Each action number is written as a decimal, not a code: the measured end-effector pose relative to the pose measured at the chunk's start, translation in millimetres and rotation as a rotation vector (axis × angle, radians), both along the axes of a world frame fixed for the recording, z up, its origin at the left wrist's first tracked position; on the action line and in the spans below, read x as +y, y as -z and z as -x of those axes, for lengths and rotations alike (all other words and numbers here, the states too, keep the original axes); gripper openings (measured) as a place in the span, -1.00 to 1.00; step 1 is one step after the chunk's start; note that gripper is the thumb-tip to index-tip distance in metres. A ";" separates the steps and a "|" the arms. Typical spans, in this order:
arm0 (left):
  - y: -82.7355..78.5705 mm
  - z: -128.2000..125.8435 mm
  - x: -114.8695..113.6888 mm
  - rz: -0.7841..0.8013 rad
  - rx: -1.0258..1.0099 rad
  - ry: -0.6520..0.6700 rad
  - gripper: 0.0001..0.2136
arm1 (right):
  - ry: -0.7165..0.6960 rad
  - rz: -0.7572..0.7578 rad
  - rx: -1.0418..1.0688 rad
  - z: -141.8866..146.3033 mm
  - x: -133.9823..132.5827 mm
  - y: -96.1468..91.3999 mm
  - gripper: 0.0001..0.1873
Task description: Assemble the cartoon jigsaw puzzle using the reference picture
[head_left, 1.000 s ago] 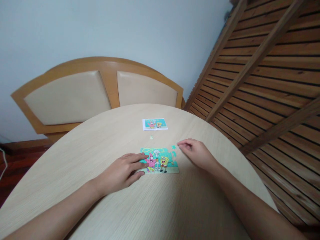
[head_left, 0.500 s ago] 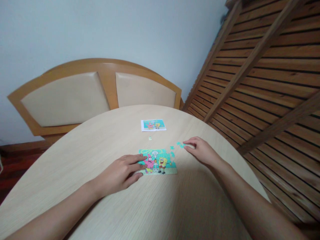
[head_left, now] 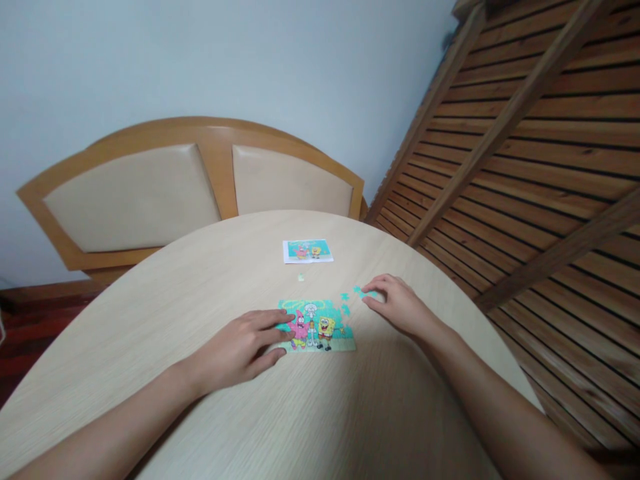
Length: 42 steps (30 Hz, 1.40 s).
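A small cartoon jigsaw puzzle [head_left: 320, 325] lies flat on the round wooden table [head_left: 200, 293]. My left hand [head_left: 239, 348] rests open on the table, its fingertips pressing the puzzle's left edge. My right hand [head_left: 397, 305] sits to the right of the puzzle, fingers curled in a pinch on a teal puzzle piece [head_left: 361, 291] lying on the table. A second loose teal piece [head_left: 345, 297] lies just beside the puzzle's upper right corner, which has a gap.
A small reference picture [head_left: 307, 251] lies farther back on the table, with a pale loose piece [head_left: 301, 277] in front of it. A wooden chair back with beige pads [head_left: 190, 187] stands behind the table. Slatted wooden panels [head_left: 525, 147] lean at the right.
My right hand moved out to the right to the loose teal piece and then drew slightly back toward the puzzle. The left hand has stayed on the puzzle.
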<state>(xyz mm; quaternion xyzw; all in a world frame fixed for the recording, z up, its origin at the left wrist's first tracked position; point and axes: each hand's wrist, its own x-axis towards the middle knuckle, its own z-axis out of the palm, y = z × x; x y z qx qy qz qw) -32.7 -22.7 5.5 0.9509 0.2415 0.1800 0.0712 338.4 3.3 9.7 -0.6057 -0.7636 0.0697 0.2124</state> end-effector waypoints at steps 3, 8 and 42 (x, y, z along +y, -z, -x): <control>-1.3 0.1 -0.3 0.011 -0.007 0.018 -0.69 | -0.006 0.017 0.014 -1.4 0.2 1.0 -0.83; -3.5 -0.5 -1.1 0.011 0.021 0.040 -0.69 | 0.053 0.043 0.024 2.7 -3.0 -1.3 -0.82; -0.5 -2.1 -1.3 0.028 0.012 0.043 -0.71 | -0.058 0.304 0.728 41.4 -8.6 1.8 -0.65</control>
